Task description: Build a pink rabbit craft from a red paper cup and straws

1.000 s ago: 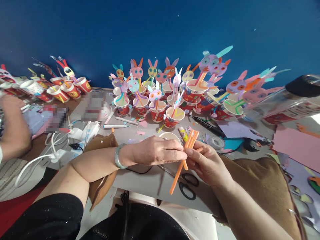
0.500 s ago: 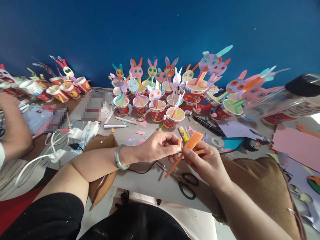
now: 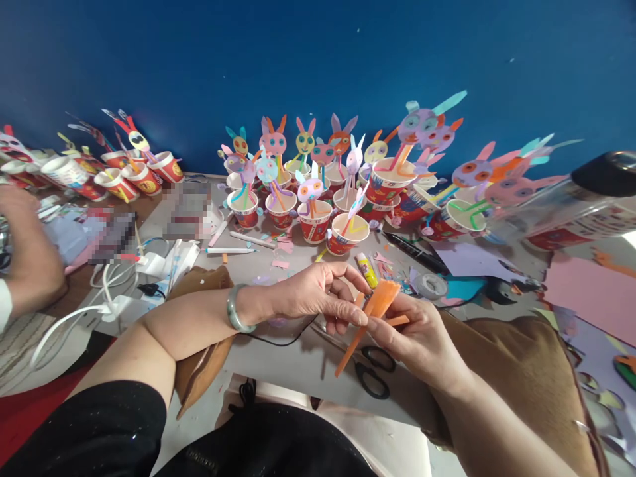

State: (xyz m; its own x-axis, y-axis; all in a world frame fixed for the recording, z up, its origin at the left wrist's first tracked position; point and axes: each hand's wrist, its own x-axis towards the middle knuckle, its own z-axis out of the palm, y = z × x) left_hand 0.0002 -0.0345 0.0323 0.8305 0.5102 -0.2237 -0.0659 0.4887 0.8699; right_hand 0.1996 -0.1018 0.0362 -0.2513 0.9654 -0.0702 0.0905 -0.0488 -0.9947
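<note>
In the head view, the right hand (image 3: 420, 338) pinches the folded orange paper (image 3: 382, 299) between thumb and fingers, above the table (image 3: 293, 364). The left hand (image 3: 322, 295) has its thumb tip against the paper's near side; whether it grips, I cannot tell. Scissors (image 3: 360, 364) lie below the paper. A yellow glue stick (image 3: 366, 271) lies just beyond the hands, near a red cup (image 3: 342, 246).

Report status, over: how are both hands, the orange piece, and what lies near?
Right hand pinching orange piece; left hand right at it. Piece held above table, strips sticking out. Scissors below, yellow tube beyond.
</note>
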